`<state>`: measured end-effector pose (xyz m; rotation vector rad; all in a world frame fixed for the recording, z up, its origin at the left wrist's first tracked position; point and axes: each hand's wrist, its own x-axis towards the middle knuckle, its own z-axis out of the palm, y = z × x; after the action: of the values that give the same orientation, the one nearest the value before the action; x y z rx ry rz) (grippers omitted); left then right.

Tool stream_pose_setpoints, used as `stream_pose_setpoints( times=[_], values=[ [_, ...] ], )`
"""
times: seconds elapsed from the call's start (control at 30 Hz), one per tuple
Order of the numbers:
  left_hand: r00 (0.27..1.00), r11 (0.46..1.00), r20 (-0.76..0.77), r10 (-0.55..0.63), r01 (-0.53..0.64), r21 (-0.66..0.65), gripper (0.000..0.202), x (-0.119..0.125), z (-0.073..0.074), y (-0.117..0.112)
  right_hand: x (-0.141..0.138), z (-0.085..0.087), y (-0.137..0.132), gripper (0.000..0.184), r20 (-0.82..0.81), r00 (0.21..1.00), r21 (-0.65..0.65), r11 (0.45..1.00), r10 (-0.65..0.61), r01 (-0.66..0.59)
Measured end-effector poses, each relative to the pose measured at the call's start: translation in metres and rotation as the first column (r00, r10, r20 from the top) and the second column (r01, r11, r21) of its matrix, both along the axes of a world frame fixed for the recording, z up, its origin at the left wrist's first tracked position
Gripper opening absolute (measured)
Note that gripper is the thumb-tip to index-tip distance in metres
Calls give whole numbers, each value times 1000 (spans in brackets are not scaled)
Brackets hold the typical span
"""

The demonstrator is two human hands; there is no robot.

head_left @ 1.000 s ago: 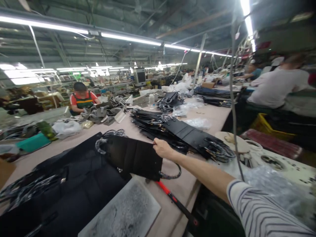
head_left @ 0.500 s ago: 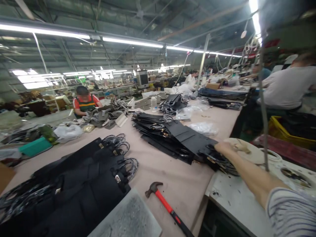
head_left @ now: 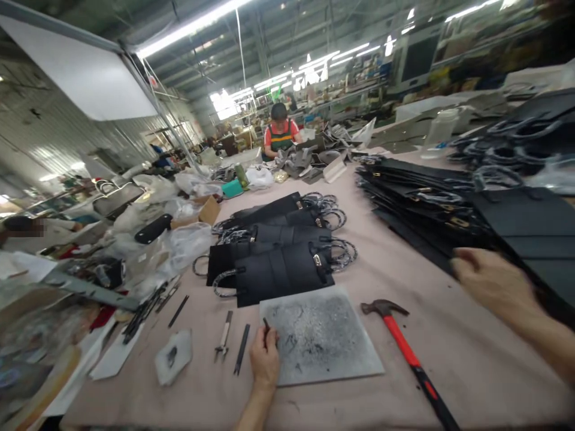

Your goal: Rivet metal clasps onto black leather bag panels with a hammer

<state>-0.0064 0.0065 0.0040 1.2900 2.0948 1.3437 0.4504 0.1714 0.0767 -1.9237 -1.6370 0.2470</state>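
My left hand [head_left: 265, 357] rests at the left edge of a grey stone slab [head_left: 320, 332], fingers pinched on a small dark tool whose tip pokes up. My right hand [head_left: 489, 288] reaches to the right, fingers curled on the near edge of a large stack of flat black bag panels [head_left: 453, 209]. Another pile of black bag panels with wrapped handles [head_left: 281, 248] lies just beyond the slab. A red-handled hammer [head_left: 406, 350] lies between my hands, right of the slab.
Small metal tools [head_left: 233, 344] and a white pad [head_left: 173, 358] lie left of my left hand. Bags, boxes and plastic clutter the table's left side [head_left: 148, 233]. A person in a red and green top [head_left: 281, 133] sits at the far end.
The view has swung left and down. My left hand has come into sight by the slab. My right hand has moved down the right stack toward its near edge.
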Motion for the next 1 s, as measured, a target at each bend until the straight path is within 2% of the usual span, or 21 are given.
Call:
stream_pose_setpoints(
  times=[0.03,0.07,0.13,0.2,0.3,0.37,0.5,0.63,0.7,0.77,0.87,0.93,1.0],
  values=[
    [1000,1000,-2,-7,7,0,43,1,-1,1,-21,0,3,29,55,998,-103,995,18,-12],
    [1000,1000,-3,-16,16,-1,42,0,-3,0,-48,-3,7,32,68,993,-144,985,101,-90],
    [999,999,-3,-35,35,-8,39,-2,-7,-1,-110,-13,22,37,97,971,-164,966,219,-202],
    [999,999,3,-45,45,-10,39,-5,-12,-3,-165,-24,40,46,160,952,-156,959,261,-237],
    [999,999,11,-42,42,8,41,-7,-19,-3,-213,-31,64,55,276,910,-144,950,308,-278],
    [999,999,15,-46,46,25,41,-8,-22,-3,-223,-29,77,51,347,864,-160,931,364,-328],
    [997,997,34,-67,66,30,36,-6,-25,-4,-223,-16,94,32,451,753,-227,878,479,-422],
    [998,997,8,-61,60,38,29,-1,-27,-4,-224,2,104,19,491,661,-264,820,568,-508],
    [999,997,-5,-53,53,51,27,0,-27,-4,-226,16,104,21,489,641,-250,799,592,-547],
    [999,997,-2,-49,49,61,26,1,-28,-5,-228,31,101,24,474,653,-216,797,591,-564],
    [999,997,-1,-49,49,54,26,2,-28,-6,-225,50,90,25,432,734,-136,842,525,-522],
    [998,997,-1,-62,62,51,27,1,-26,-7,-220,55,76,30,408,801,-79,891,438,-447],
    [997,996,10,-78,77,54,29,0,-24,-7,-213,50,55,36,330,876,-60,934,351,-352]
  ],
)
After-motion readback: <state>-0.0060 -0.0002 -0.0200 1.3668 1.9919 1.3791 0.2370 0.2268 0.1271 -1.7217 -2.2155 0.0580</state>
